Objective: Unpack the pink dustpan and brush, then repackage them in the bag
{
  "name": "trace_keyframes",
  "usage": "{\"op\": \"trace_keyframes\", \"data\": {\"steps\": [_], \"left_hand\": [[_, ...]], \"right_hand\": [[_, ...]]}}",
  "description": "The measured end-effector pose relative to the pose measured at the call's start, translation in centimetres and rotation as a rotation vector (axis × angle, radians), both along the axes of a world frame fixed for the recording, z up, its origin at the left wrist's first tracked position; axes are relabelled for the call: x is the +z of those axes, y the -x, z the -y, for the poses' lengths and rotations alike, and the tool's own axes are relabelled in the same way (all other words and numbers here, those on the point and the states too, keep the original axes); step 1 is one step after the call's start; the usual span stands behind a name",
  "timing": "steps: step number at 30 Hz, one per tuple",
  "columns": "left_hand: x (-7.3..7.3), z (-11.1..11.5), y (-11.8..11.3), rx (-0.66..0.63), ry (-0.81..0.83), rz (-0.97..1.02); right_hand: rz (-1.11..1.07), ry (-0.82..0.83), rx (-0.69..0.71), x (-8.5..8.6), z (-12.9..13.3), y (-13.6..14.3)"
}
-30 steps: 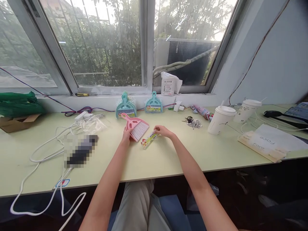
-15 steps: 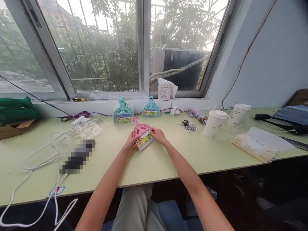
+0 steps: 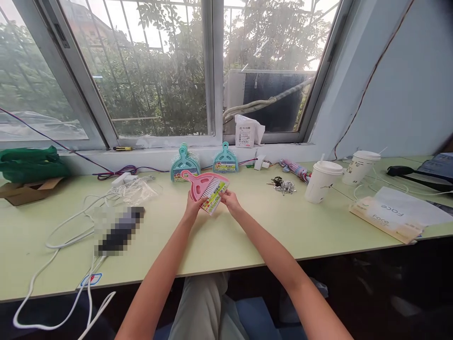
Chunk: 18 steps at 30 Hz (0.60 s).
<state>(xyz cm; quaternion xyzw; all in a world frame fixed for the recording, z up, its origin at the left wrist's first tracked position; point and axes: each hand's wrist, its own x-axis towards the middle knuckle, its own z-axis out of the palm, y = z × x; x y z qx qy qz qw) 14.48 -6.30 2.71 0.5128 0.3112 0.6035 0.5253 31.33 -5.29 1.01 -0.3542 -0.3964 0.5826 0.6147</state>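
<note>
Gripped the pink dustpan set (image 3: 197, 182) by its lower left side with the left hand (image 3: 193, 206), thumb pressed near the left end of the label (image 3: 214, 197). Pinched the label's right part between thumb and fingers of the right hand (image 3: 231, 201), over the bristles (image 3: 208, 187). Held the set tilted at mid-table (image 3: 247, 245), in front of teal dustpan sets (image 3: 225, 159). Could not tell whether touching the tabletop. Noted two white lidded cups (image 3: 322, 183) to the right, white cables (image 3: 46, 327) to the left.
</note>
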Motion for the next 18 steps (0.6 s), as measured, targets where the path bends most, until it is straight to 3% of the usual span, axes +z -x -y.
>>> {"op": "trace_keyframes", "data": {"steps": [5,12,18], "left_hand": [[0.0,-0.1,-0.1,-0.030,-0.068,-0.129],[0.0,-0.1,0.6,0.033,-0.065,-0.159],[0.1,-0.5,-0.4,0.036,-0.030,-0.271]], "right_hand": [[-0.038,0.059,-0.033,0.3,-0.1,-0.9],[-0.038,0.010,0.149,0.1,0.0,-0.9],[-0.032,-0.013,0.075,-0.3,-0.5,-1.7]]}}
